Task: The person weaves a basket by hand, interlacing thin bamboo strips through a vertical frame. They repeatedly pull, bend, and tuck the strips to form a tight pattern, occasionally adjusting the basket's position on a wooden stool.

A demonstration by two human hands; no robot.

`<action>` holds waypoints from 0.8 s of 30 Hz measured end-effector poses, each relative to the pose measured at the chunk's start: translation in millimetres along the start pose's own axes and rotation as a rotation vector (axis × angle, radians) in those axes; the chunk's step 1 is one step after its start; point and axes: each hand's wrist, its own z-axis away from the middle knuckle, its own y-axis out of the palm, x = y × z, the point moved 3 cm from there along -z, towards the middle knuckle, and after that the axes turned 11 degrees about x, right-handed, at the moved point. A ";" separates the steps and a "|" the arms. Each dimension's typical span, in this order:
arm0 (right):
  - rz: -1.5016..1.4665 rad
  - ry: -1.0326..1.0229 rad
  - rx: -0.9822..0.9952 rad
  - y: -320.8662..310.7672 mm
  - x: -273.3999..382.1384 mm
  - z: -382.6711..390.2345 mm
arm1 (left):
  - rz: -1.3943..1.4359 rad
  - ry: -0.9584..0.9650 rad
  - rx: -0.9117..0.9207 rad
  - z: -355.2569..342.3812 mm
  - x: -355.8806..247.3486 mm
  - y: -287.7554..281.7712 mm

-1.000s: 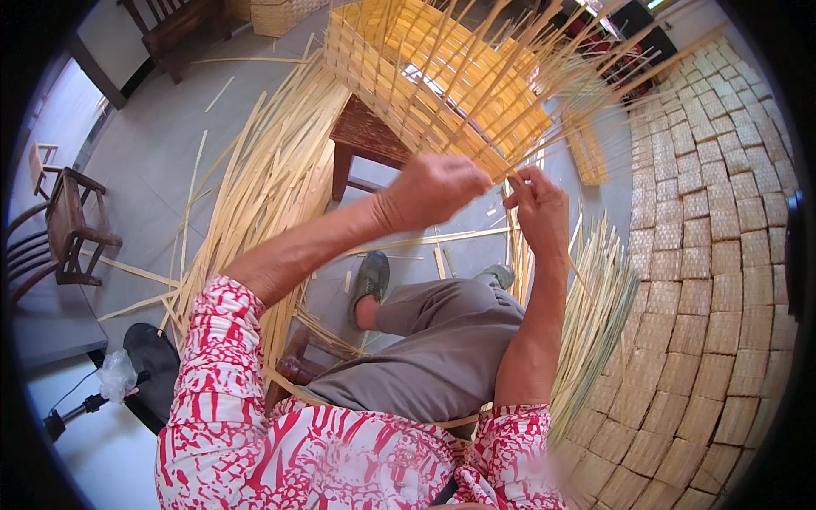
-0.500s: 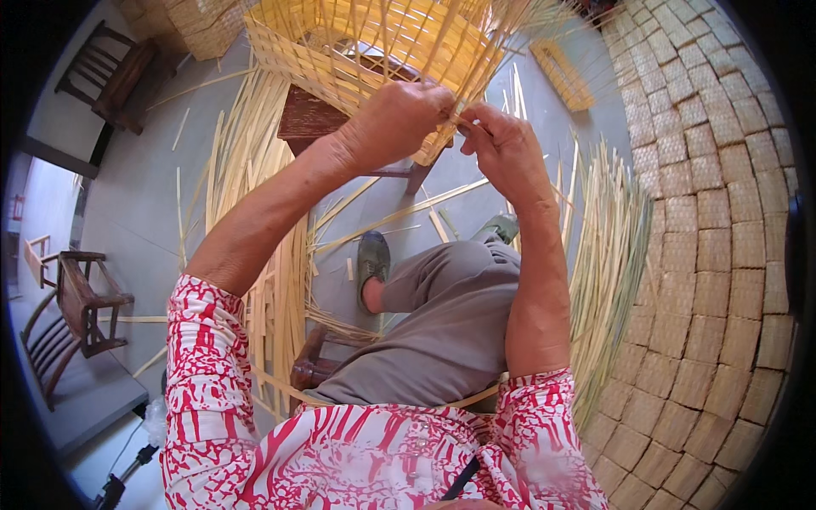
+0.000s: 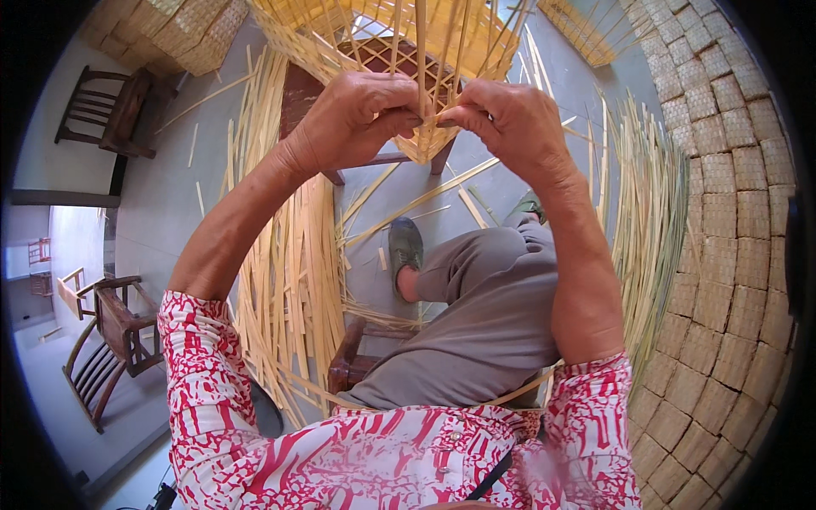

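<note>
Pinching the yellow basket (image 3: 387,19): left hand (image 3: 359,115) beside right hand (image 3: 514,123).

Basket (image 3: 384,21) cut off @ top edge; bench (image 3: 299,95) pt. hid. by it; stool (image 3: 347,364) mostly hid. by leg (image 3: 459,340).

Two hands (image 3: 520,127); one basket (image 3: 293,40) at the fingers (image 3: 398,121); two strip piles (image 3: 293,289), left and right of them; two shoes (image 3: 405,246) below.
</note>
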 end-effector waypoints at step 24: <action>0.025 -0.098 -0.136 -3.1 16.4 -27.7 | 0.104 -0.297 -0.166 15.3 -2.9 -9.8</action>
